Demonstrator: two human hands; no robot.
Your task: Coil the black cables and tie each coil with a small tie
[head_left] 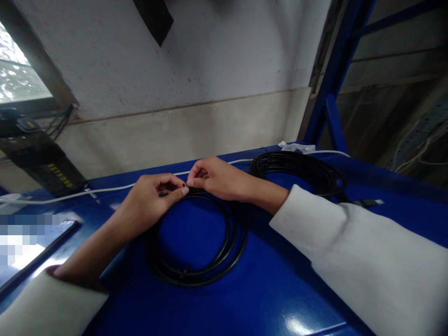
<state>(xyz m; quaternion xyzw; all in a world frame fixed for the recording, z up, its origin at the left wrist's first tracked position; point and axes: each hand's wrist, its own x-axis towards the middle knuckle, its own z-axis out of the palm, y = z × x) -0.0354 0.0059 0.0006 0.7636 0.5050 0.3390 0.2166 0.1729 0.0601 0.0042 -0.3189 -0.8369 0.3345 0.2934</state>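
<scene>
A coil of black cable (233, 252) lies flat on the blue table, its loops bound at the near side by a thin dark tie (184, 271) with short ends sticking out. Both hands meet over the far side of the coil. My left hand (154, 196) pinches with thumb and fingers from the left. Close beside it, my right hand (215, 179) is closed in a pinch too. Something small and dark shows between the fingertips, too tiny to name. The fingers hide that stretch of the loops.
A larger black cable coil (297, 170), with a connector (369, 202), lies behind my right forearm. A white cord (115, 189) runs along the table's back edge. Crumpled clear plastic (296, 147), a dark box (52, 163) and a blue metal frame (345, 70) stand around.
</scene>
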